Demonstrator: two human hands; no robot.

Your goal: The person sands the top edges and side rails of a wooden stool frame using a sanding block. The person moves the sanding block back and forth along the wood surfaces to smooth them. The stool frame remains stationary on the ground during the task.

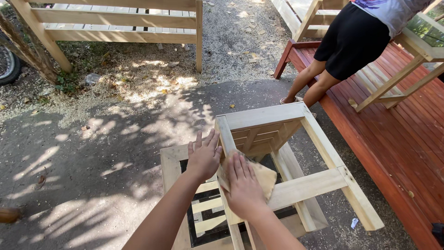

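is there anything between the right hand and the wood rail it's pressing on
Yes: a sheet of sandpaper lies under the right hand, between it and the rail. The left hand rests flat nearby.

Outdoor carpentry yard, open-air workshop. Evidence: sawdust and wood shavings (138,78) spread over bare ground; unfinished pale wooden frame (286,153) under work; another raw timber frame (115,23) behind; red-stained slatted piece (397,134) at right; tree shadows across dirt; second person (351,41) beside furniture.

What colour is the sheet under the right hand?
Tan-brown, like sandpaper, pressed by the right hand on the pale wood frame; head view.
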